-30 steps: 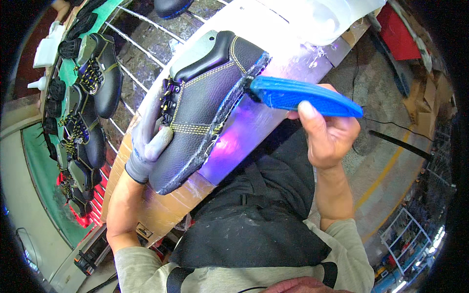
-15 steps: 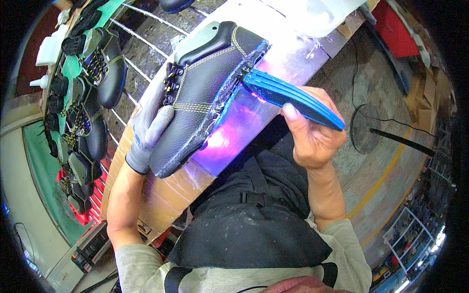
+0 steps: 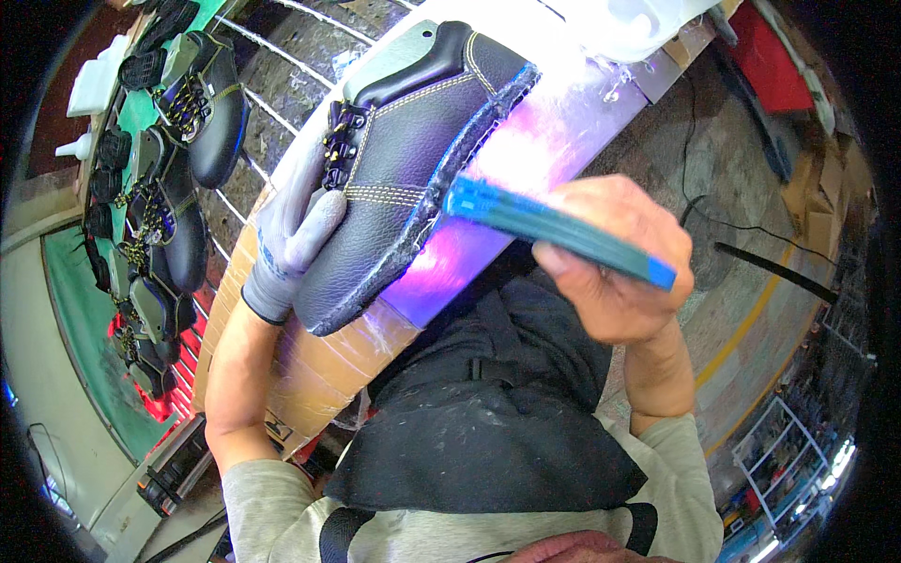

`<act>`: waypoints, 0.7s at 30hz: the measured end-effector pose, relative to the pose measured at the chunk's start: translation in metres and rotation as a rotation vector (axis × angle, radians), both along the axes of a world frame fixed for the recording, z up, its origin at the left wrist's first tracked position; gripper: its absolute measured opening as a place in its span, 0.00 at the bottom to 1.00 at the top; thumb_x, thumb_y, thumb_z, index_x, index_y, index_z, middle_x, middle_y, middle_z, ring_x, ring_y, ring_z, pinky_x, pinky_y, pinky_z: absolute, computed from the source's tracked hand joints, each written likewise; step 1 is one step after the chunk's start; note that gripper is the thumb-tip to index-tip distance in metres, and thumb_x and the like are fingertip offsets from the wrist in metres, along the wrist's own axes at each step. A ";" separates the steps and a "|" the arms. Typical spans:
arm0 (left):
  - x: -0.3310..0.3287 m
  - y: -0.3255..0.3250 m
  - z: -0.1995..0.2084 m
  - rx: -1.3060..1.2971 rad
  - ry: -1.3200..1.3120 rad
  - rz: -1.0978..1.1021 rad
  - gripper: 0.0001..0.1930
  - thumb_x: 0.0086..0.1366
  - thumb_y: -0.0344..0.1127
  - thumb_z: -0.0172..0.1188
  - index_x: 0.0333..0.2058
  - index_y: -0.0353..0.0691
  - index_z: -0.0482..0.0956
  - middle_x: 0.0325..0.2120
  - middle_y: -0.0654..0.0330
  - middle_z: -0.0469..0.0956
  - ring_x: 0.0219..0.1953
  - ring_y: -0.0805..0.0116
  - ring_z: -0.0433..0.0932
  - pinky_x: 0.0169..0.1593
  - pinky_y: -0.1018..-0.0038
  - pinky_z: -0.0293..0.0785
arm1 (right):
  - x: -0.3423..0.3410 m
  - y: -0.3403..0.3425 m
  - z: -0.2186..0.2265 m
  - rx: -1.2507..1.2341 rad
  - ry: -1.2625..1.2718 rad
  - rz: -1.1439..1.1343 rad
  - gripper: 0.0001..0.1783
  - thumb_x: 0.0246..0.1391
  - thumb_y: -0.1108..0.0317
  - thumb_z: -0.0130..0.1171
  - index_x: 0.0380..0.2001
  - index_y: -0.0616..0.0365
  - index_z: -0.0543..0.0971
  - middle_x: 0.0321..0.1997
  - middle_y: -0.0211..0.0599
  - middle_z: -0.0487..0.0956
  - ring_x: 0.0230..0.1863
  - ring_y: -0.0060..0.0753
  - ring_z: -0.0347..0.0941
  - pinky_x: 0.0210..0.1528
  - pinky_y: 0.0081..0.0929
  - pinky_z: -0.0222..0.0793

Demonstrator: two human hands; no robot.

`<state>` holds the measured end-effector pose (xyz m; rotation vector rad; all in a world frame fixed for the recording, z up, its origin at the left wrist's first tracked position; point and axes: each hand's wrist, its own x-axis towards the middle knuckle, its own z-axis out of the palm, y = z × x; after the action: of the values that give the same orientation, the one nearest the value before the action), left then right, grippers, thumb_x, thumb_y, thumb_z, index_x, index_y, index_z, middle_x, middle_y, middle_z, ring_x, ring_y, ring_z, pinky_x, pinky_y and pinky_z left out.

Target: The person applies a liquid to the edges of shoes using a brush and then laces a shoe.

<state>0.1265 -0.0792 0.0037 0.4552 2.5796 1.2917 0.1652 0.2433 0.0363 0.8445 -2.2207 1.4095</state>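
Note:
A black leather shoe with yellow stitching and a grey-green collar lies on its side, toe toward me. My left hand, in a grey glove, is closed round its lace side. Its bottom edge faces right, with a rough, whitish-black border and a blue line. My bare right hand pinches a blue and dark shoe sole, seen nearly edge-on and slightly blurred. The sole's far end is beside the shoe's bottom edge; whether they touch I cannot tell. The palm side of my right hand is partly hidden.
Beneath the shoe runs a bench covered with cardboard and a shiny sheet under purple-white light. Several black shoes line a green-topped rack at left. A white plastic container stands at the far end. A round dark base is on the floor.
My right hand has drawn the sole away from the shoe's heel end, down and right, turning it more edge-on. The shoe has shifted slightly up and right in view.

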 end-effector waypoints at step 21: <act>0.011 -0.001 -0.030 -0.081 0.688 -0.127 0.44 0.56 0.45 0.74 0.66 0.33 0.62 0.64 0.33 0.68 0.64 0.36 0.71 0.66 0.51 0.67 | 0.027 -0.034 -0.063 -1.161 -0.755 -0.218 0.11 0.67 0.69 0.60 0.46 0.66 0.82 0.42 0.42 0.86 0.36 0.30 0.83 0.37 0.25 0.83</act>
<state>0.1378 -0.0802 -0.0259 1.2039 3.0457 1.1173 0.1926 0.2096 -0.0270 -0.3718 -1.2900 2.6612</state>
